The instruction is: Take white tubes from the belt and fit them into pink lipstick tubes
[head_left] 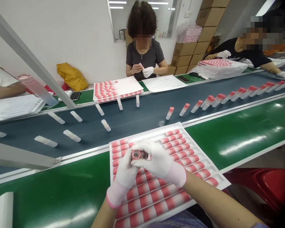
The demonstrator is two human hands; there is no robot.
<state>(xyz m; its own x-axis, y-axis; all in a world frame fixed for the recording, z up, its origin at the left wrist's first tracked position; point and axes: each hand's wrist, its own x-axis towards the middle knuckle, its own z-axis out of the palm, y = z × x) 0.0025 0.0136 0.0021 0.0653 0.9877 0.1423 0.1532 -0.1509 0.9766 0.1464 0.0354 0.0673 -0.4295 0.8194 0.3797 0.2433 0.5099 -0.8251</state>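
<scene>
Both my hands wear white gloves with pink cuffs and meet above a white tray (199, 152). My left hand (125, 171) is closed around a small red-rimmed tube (136, 154), whose round open end faces me. Thumb and fingers of my right hand (156, 160) curl round its right side, where a dark pinkish part shows between them; whether that is a separate piece I cannot tell. Under my hands, rows of red-and-white tubes (154, 207) lie in the tray's grooves, partly hidden by my gloves and wrists.
Behind the tray runs a dark conveyor belt (137, 122) with upright white tubes (106, 125) at left and red-topped tubes (185, 109) at right. Across it, a co-worker (144, 53) handles a small piece; another person (242, 50) reaches over the belt. A metal post (33, 53) stands left.
</scene>
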